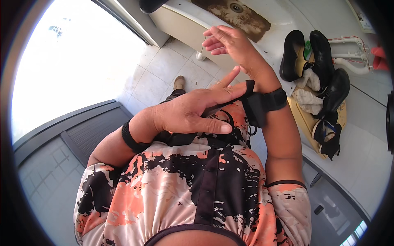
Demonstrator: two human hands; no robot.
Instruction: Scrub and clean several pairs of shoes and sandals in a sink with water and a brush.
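Observation:
My left hand (190, 112) reaches across my chest, thumb apart from the fingers. Its fingertips are at a black strap with a dark module (257, 107) worn on my right forearm. A loose black strap end (250, 87) covers one fingertip; whether the fingers grip it I cannot tell. My right hand (229, 40) is raised beyond it, fingers loosely bent and apart, holding nothing. A black wristband (130, 138) circles my left wrist.
A stained white basin (280, 18) with a drain (236, 7) lies ahead. Black shoes (321, 58) and pale cloths (307, 98) sit on a yellow board (300, 129) at right, beside white pipes (354, 57). Grey door framing (95, 123) borders a bright opening at left, above floor tiles (166, 61).

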